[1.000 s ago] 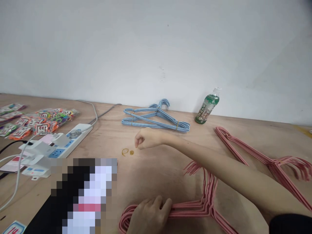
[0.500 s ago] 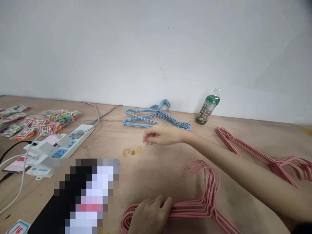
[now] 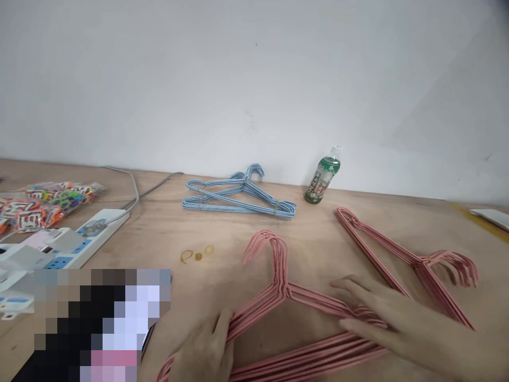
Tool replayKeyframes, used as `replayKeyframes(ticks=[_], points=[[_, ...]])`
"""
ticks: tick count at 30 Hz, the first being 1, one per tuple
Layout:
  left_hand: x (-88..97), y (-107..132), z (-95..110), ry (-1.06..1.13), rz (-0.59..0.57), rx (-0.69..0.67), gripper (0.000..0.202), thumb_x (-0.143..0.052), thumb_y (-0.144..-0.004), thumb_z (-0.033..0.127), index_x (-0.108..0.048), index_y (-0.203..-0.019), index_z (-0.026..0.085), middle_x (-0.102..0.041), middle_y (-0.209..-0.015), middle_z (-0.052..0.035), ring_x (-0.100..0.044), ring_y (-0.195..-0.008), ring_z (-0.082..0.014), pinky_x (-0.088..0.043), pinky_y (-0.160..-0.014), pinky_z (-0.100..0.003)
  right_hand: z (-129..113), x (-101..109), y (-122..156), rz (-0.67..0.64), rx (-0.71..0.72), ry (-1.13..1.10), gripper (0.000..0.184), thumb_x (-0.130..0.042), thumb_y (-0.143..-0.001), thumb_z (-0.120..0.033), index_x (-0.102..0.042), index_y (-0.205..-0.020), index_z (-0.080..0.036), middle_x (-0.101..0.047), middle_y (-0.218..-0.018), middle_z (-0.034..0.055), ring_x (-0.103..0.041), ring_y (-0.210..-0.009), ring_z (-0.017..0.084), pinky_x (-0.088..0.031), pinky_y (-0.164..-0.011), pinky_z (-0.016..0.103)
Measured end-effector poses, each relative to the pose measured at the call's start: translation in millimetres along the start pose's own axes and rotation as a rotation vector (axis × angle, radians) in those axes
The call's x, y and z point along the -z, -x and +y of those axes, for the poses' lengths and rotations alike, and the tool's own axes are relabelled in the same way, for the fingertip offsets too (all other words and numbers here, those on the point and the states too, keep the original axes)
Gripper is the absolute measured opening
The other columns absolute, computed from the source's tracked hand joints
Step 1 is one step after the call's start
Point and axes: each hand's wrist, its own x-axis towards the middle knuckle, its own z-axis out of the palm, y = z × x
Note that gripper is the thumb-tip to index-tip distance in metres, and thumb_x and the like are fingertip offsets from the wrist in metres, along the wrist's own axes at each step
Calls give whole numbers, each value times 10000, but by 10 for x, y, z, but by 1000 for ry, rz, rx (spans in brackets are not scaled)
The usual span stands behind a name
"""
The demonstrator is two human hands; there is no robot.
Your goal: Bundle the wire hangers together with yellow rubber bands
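A bundle of pink wire hangers (image 3: 280,286) lies in front of me on the wooden table, its hooks pointing away. My left hand (image 3: 202,347) is closed around the left arms of this bundle. Over its right end lies my right hand (image 3: 382,313), fingers stretched out and thumb apart, the hanger ends between them. Beyond, to the right, rests a second pink hanger bundle (image 3: 421,261). Small yellowish rubber bands (image 3: 198,257) lie left of the hooks. Near the wall is a stack of blue hangers (image 3: 242,197) with bands around it.
A green-labelled drink bottle (image 3: 323,175) stands by the wall. At left are a white power strip (image 3: 101,231) with plugs and cables, and colourful plastic packets (image 3: 59,199). A pixelated dark object (image 3: 91,318) lies at front left. A white flat item (image 3: 491,217) is at far right.
My right hand has moved from near the rubber bands back to the pink bundle's right end. The bundle has turned and its hooks now stand further left. The view has shifted right.
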Motion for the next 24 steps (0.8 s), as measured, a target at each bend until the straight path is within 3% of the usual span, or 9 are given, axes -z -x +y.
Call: replayKeyframes(ticks=[1, 3, 8, 13, 16, 19, 24], points=[[-10, 2, -15, -8, 3, 13, 341, -397, -816, 81, -662, -963, 237, -725, -797, -11, -683, -639, -167, -499, -557, -243, -44, -115, -36, -97, 34, -24, 476, -513, -842, -580, -569, -1249, -339, -578, -1304, 26, -566, -1151, 233, -466, -964, 341], [-26, 7, -36, -23, 14, 18, 318, -403, -834, 104, -670, -945, 234, -728, -776, -10, -682, -617, -170, -498, -540, -244, -151, -307, -130, -156, 71, -44, 438, -427, -918, -494, -501, -1298, -287, -557, -1310, 64, -541, -1172, 227, -440, -978, 360], [-33, 31, -39, -11, 82, 27, 254, -446, -857, 170, -673, -957, 225, -737, -781, 1, -685, -609, -171, -513, -535, -250, -204, -554, -312, -133, 47, 88, 277, -338, -949, -325, -581, -1062, -255, -661, -889, 54, -633, -817, 227, -476, -711, 341], [6, 40, 16, 106, 250, 80, 205, -534, -855, 242, -626, -1039, 239, -730, -871, -3, -690, -741, -176, -519, -646, -261, -91, -571, -269, -78, 59, 100, 310, -308, -932, -297, -603, -1016, -254, -671, -845, 64, -629, -752, 235, -468, -653, 339], [44, -17, 30, 219, 351, 7, 239, -586, -837, 232, -591, -1076, 238, -713, -973, -20, -667, -908, -190, -503, -803, -293, -47, -539, -215, -70, 37, 37, 334, -299, -925, -293, -612, -1037, -258, -685, -925, 74, -638, -796, 232, -479, -676, 339], [85, -88, 42, 334, 357, -65, 259, -608, -826, 213, -574, -1082, 233, -692, -1032, -40, -629, -1006, -201, -481, -884, -327, 36, -522, -198, -58, 3, -36, 314, -334, -916, -304, -618, -1047, -273, -687, -989, 64, -640, -883, 230, -486, -746, 339], [131, -139, 92, 399, 414, -54, 272, -642, -800, 193, -573, -1062, 214, -659, -1101, -71, -594, -1068, -210, -473, -915, -343, 219, -462, -223, -17, -99, -63, 348, -317, -899, -341, -650, -936, -247, -694, -887, 70, -646, -850, 251, -482, -791, 378]])
